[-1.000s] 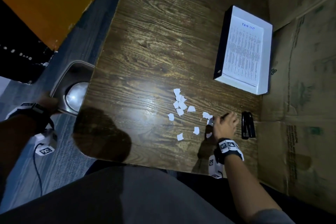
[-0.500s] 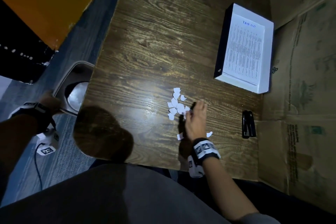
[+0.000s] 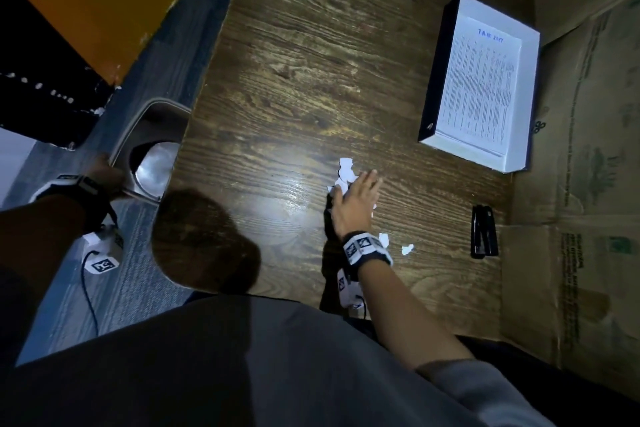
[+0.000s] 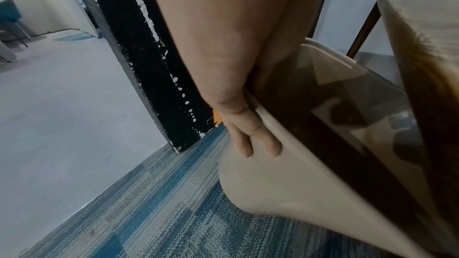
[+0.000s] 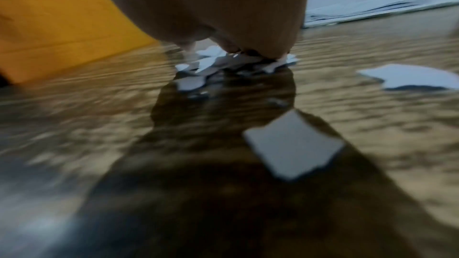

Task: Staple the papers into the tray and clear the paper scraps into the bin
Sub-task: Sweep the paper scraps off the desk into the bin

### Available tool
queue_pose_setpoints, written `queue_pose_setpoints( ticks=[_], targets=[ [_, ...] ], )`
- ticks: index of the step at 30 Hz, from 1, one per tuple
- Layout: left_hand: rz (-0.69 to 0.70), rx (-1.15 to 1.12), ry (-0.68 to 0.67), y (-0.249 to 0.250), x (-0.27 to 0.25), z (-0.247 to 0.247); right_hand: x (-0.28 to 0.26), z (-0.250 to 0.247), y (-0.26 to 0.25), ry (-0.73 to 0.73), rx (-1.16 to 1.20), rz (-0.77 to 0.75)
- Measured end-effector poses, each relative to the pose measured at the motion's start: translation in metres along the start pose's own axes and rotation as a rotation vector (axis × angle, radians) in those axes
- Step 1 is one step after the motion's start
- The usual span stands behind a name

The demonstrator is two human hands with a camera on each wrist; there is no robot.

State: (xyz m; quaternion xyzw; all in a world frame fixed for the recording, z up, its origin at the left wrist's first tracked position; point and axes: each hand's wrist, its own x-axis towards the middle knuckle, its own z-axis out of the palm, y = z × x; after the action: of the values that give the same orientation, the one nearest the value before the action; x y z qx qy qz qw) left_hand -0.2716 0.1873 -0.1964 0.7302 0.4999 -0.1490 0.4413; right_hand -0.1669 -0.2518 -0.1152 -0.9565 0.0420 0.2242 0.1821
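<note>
My right hand (image 3: 358, 196) lies flat with straight fingers on a bunched pile of white paper scraps (image 3: 344, 172) in the middle of the wooden table (image 3: 294, 62); the pile (image 5: 223, 62) shows under the hand in the right wrist view. Two loose scraps (image 3: 407, 248) lie behind my wrist. My left hand (image 3: 104, 172) grips the rim of the beige bin (image 3: 152, 149) beside the table's left edge, fingers (image 4: 250, 142) curled over its outer wall (image 4: 285, 187). The white tray (image 3: 519, 163) holds the printed papers (image 3: 481, 87) at the right. A black stapler (image 3: 484, 230) lies near it.
Flattened cardboard (image 3: 588, 184) covers the area right of the table. An orange panel (image 3: 104, 0) stands at the far left, above blue carpet (image 4: 149, 203). A white tagged device with a cable (image 3: 102, 265) lies on the floor by the bin.
My right hand has swept left from beside the stapler, gathering the scattered scraps into one pile. The left hand has stayed on the bin.
</note>
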Motion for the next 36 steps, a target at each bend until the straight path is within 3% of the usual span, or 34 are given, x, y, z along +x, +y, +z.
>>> queue_pose_setpoints(
  ticks=[4,6,9,12,14,18,21,24,26,28,30,34,36],
  targets=[
    [0.044,-0.033,0.003,0.010,-0.011,0.001,-0.017,0.005,-0.005,-0.039,0.027,-0.251],
    [0.058,-0.040,-0.006,0.015,-0.020,0.001,-0.021,-0.005,0.015,0.068,0.089,-0.227],
    [0.041,-0.032,-0.002,0.012,-0.017,-0.003,-0.027,-0.023,0.080,0.188,0.058,0.065],
    [0.042,0.051,0.016,0.017,-0.028,-0.003,-0.047,-0.032,0.136,0.193,0.036,0.378],
    [0.048,0.087,0.072,0.018,-0.035,-0.004,-0.056,-0.026,0.146,0.171,0.034,0.472],
    [0.049,0.030,0.060,-0.011,-0.018,-0.008,-0.052,-0.001,0.108,0.150,0.021,0.469],
    [0.000,-0.007,0.044,-0.028,0.005,-0.007,-0.050,0.019,0.055,0.156,0.053,0.349],
    [-0.067,0.002,0.009,-0.015,-0.008,-0.008,-0.054,0.038,0.000,0.105,0.060,0.178],
    [-0.040,0.003,-0.022,-0.020,-0.006,-0.007,-0.057,0.045,-0.025,0.042,0.101,0.052],
    [-0.053,-0.013,-0.060,-0.011,-0.020,-0.006,-0.057,0.044,-0.034,0.008,0.177,-0.060],
    [-0.041,-0.002,-0.035,0.002,-0.037,-0.007,-0.052,0.025,-0.027,0.038,0.341,-0.077],
    [-0.031,-0.014,0.044,0.016,-0.051,-0.007,-0.051,-0.044,0.017,0.142,0.857,0.118],
    [-0.035,-0.042,0.033,0.013,-0.053,-0.007,-0.055,-0.064,0.051,-0.045,1.045,0.243]
  ],
)
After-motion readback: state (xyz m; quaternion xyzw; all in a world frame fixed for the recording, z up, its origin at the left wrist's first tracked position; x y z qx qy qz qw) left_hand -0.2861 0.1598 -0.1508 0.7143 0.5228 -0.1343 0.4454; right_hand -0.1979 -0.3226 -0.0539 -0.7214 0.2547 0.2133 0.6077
